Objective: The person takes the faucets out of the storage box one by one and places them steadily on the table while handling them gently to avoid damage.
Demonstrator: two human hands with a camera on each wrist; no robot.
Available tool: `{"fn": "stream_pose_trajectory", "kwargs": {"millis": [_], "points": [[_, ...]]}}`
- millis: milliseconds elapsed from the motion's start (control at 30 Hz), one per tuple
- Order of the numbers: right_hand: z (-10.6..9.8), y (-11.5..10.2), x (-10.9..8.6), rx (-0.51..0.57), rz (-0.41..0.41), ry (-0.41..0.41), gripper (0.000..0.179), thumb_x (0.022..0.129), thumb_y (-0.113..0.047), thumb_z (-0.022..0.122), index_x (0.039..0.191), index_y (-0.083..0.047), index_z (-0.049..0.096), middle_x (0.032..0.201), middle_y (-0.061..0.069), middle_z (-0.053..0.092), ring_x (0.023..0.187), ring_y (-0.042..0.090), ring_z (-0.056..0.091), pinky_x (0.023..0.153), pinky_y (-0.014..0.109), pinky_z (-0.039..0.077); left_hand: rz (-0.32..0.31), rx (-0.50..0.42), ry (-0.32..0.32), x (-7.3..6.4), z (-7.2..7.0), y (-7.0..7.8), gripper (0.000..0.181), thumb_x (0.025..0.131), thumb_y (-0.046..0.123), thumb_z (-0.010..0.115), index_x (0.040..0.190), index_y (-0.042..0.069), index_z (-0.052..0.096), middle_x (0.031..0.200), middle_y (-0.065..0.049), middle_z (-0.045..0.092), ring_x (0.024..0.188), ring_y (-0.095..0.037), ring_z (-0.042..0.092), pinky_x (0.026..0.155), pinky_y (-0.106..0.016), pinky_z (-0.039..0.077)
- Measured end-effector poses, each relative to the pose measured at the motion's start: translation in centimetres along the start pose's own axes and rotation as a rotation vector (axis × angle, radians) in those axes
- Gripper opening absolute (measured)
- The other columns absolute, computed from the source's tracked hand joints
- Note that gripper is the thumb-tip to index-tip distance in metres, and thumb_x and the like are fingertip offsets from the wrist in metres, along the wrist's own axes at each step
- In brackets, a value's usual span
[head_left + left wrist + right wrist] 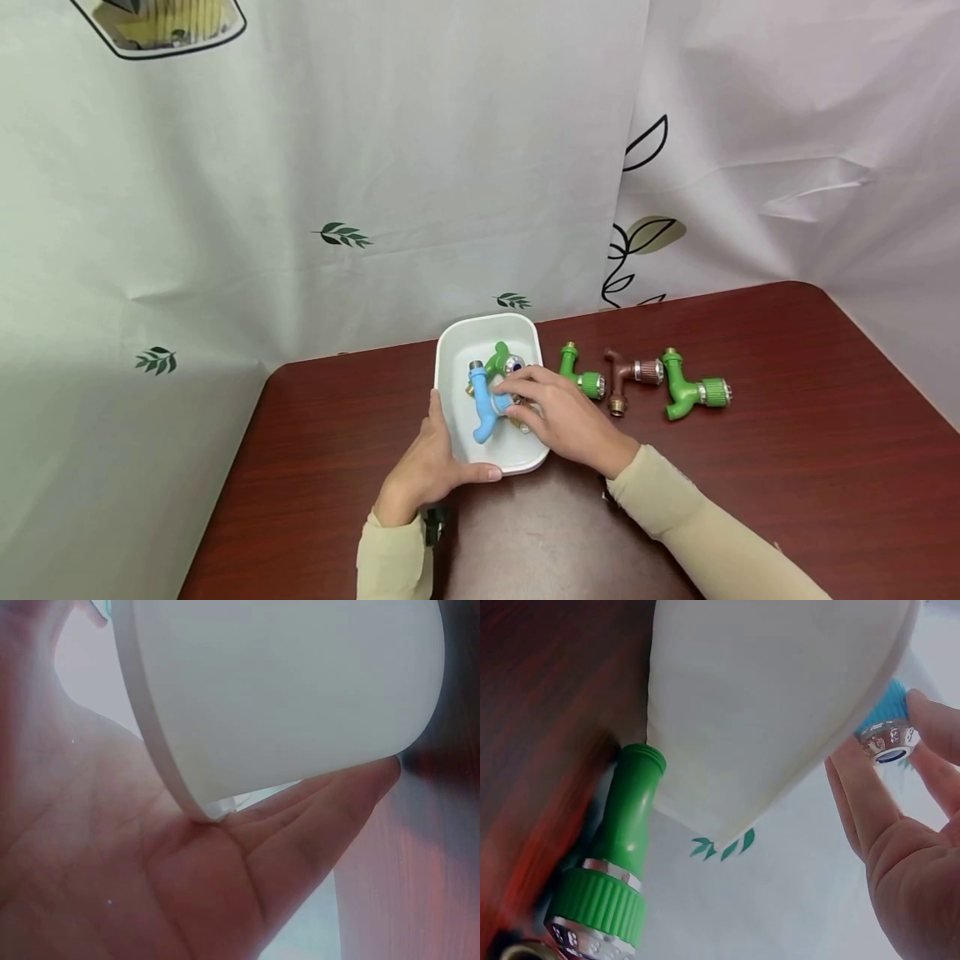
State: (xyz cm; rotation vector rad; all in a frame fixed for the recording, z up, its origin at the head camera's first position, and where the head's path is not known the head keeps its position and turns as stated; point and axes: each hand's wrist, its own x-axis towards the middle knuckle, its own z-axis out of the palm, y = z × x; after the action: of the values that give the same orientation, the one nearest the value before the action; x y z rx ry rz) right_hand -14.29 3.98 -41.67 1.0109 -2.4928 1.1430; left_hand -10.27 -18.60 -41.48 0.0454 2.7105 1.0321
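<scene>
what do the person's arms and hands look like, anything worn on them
Both arms wear long, close-fitting sleeves in a pale beige or cream cloth, the left sleeve and the right sleeve ending at the wrists. The left hand and right hand are bare, with no gloves or rings visible. A small dark device sits beside the left wrist.

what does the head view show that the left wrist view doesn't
Only the head view shows the right hand reaching into the tub onto the blue tap, a green tap inside, and three more taps in a row on the table. Only the left wrist view shows the left palm close up against the tub's outer wall. Both show the left hand holding the white tub.
</scene>
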Motion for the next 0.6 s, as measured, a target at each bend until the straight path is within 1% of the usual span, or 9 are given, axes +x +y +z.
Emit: {"fn": "stream_pose_trajectory", "kwargs": {"millis": [200, 433, 600], "points": [[-0.7, -0.3, -0.4, 0.015, -0.020, 0.009, 0.028, 0.092, -0.017, 0.075, 0.120, -0.014, 0.074, 0.120, 0.000, 0.065, 0.111, 0.015, 0.062, 0.089, 0.036, 0.053, -0.009, 0.003, -0.001, 0.0, 0.1, 0.0, 0.147, 0.064, 0.044, 0.095, 0.157, -0.005, -0.007, 0.154, -0.035, 0.026, 0.140, -0.045, 0.036, 0.106, -0.055, 0.039], [-1.4, -0.6, -1.1, -0.010, -0.034, 0.030, 0.027, 0.093, -0.019, 0.074, 0.119, -0.015, 0.075, 0.121, 0.000, 0.065, 0.115, 0.016, 0.061, 0.093, 0.037, 0.052, -0.008, 0.006, 0.004, 0.0, 0.1, 0.1, 0.147, 0.064, 0.043, 0.096, 0.157, -0.006, -0.007, 0.154, -0.035, 0.028, 0.138, -0.044, 0.038, 0.105, -0.053, 0.040], [-1.8, -0.7, -1.5, -0.003, -0.048, 0.050, 0.026, 0.092, -0.018, 0.074, 0.118, -0.017, 0.074, 0.121, -0.002, 0.065, 0.117, 0.015, 0.061, 0.095, 0.037, 0.051, -0.004, 0.011, 0.012, 0.0, 0.0, 0.1, 0.147, 0.064, 0.043, 0.096, 0.157, -0.007, -0.006, 0.153, -0.036, 0.029, 0.136, -0.044, 0.040, 0.104, -0.053, 0.041]]}}
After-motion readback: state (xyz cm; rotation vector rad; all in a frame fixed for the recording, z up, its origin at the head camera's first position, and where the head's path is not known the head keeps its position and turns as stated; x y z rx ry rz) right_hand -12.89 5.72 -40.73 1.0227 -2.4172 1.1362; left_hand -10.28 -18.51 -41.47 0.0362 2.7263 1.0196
